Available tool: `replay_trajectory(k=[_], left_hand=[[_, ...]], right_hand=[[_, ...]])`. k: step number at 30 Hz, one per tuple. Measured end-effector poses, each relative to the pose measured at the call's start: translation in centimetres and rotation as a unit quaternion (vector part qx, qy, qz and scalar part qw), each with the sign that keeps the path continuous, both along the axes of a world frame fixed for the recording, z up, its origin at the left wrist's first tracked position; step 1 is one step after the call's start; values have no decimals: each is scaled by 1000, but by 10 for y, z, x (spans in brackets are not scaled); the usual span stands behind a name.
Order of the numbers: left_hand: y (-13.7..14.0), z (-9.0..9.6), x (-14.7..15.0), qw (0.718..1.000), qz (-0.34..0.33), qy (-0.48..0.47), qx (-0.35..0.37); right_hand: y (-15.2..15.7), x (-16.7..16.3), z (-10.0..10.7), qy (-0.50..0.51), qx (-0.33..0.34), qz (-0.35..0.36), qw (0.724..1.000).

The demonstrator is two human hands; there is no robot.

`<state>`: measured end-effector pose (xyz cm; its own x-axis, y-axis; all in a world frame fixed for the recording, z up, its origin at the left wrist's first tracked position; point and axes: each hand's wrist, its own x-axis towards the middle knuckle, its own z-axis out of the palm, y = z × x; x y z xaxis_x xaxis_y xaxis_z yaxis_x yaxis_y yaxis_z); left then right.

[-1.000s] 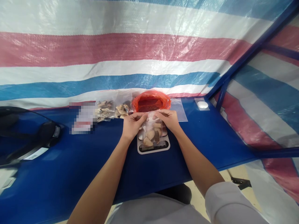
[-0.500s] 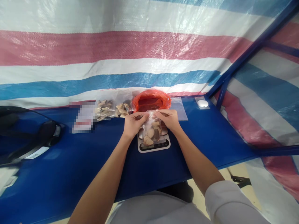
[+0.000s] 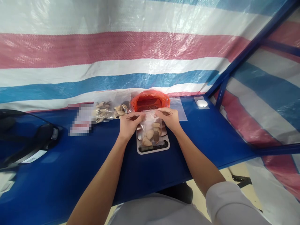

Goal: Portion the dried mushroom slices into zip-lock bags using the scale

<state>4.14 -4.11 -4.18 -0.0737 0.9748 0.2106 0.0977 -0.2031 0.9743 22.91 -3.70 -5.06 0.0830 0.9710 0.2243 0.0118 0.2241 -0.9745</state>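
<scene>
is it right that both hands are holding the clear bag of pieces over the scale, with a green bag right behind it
Not quite: the bag behind is red-orange, not green, as the head view shows. The rest holds: the left hand and right hand pinch the top of the clear bag of pieces over the scale.

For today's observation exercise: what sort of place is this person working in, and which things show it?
Probably a makeshift packing or weighing stall. A striped tarpaulin forms the walls, a small scale sits on the blue table, and both hands hold a clear bag of pieces over it, with filled bags nearby.
</scene>
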Motion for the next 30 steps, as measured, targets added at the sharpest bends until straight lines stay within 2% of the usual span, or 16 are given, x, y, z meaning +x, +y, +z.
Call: replay_trajectory(k=[9, 16, 22, 30], left_hand=[[-3, 1, 4, 1000, -8, -5, 3], [-1, 0, 3, 999, -2, -38, 17], [0, -5, 2, 998, 8, -19, 64], [-2, 0, 4, 996, -4, -22, 82]], right_hand=[[-1, -2, -2, -41, 4, 39, 998], [-2, -1, 0, -8, -28, 36, 999], [-5, -5, 7, -42, 26, 51, 998], [-8, -8, 8, -31, 26, 48, 998]])
